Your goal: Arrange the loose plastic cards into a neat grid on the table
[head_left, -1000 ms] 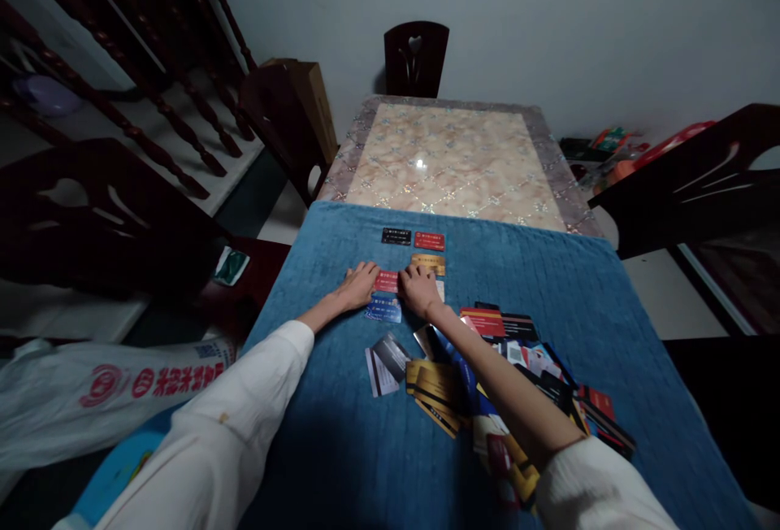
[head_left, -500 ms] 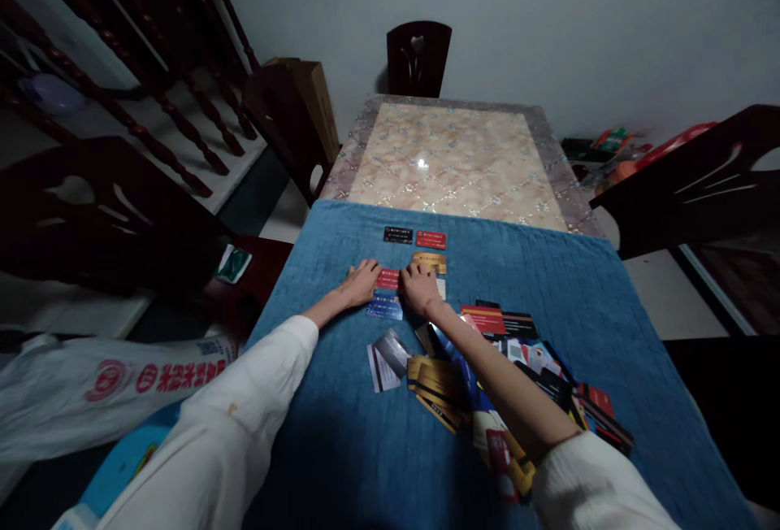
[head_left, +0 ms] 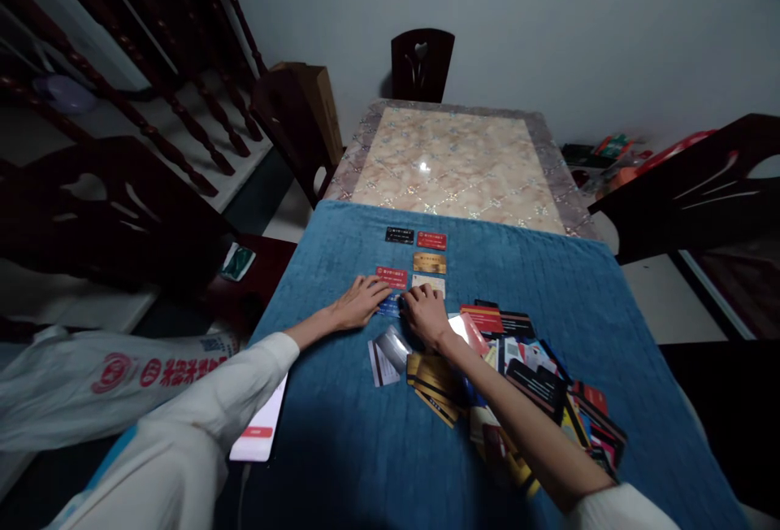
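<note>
A blue card (head_left: pixel 391 305) lies flat on the blue cloth (head_left: pixel 329 400) between my two hands. My left hand (head_left: pixel 361 302) has its fingers closed at the card's left end, partly covering it. At the right end, my right hand (head_left: pixel 425 314) holds the edge with curled fingertips. Just above lies a red card (head_left: pixel 391 276), apart from my right hand. A pale card (head_left: pixel 428 283) sits right behind my right fingers, under a gold card (head_left: pixel 430 262). Farther back are a black card (head_left: pixel 400 235) and another red card (head_left: pixel 432 241), side by side.
A loose pile of mixed cards (head_left: pixel 536 388) spreads under and beside my right forearm. Gold cards (head_left: pixel 434 380) and grey-white cards (head_left: pixel 383 361) lie nearer me. A lit phone (head_left: pixel 262 424) with a cable is by my left sleeve. Dark chairs (head_left: pixel 420 65) surround the table.
Both hands have moved toward me, from the front red card to the blue card below it. The red and pale cards now show more fully. A phone has come into view at left.
</note>
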Demonstrator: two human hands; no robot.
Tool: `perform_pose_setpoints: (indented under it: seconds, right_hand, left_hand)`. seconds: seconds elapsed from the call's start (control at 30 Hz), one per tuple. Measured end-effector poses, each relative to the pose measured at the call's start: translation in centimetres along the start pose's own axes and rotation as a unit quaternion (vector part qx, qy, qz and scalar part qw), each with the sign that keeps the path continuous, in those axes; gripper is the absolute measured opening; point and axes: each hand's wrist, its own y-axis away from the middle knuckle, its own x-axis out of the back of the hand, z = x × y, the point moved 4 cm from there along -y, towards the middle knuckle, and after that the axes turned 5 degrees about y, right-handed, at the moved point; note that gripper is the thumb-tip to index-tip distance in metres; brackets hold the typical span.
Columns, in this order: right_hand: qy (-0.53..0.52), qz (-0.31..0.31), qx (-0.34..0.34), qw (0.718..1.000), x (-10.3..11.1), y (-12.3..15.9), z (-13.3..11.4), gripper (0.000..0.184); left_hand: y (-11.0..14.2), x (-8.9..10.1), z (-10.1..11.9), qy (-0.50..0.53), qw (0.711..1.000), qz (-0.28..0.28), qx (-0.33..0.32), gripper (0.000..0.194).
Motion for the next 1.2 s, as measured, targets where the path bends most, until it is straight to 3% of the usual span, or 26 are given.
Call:
perform_pose_setpoints:
  seconds: [0.27,0.5,0.9,1.2]
  right_hand:
    - [-0.007,-0.004,0.02,1.0,-1.2,3.7,-1.3,0.031]
    - [-0.009,-0.02,0.032,0.999,-2.1,6.3,-2.2,0.029]
    - [-0.032,-0.047,0.063,0.996,-2.1,7.7,-2.4,0.028]
    - [-0.045,-0.017,0.061,0.997,-1.7,7.4,-3.5,0.039]
  left_hand:
    - [2.8,-2.3,3.0,-0.002,0.997,-0.016,-0.079,0.062]
    - [3.5,-3.8,4.6,-0.003,0.993,-0.041,-0.107,0.059]
    - [3.7,-4.3,4.4,-0.029,0.993,-0.04,-0.108,0.047]
    - [4.4,-3.5,4.3,-0.048,0.992,-0.051,-0.102,0.042]
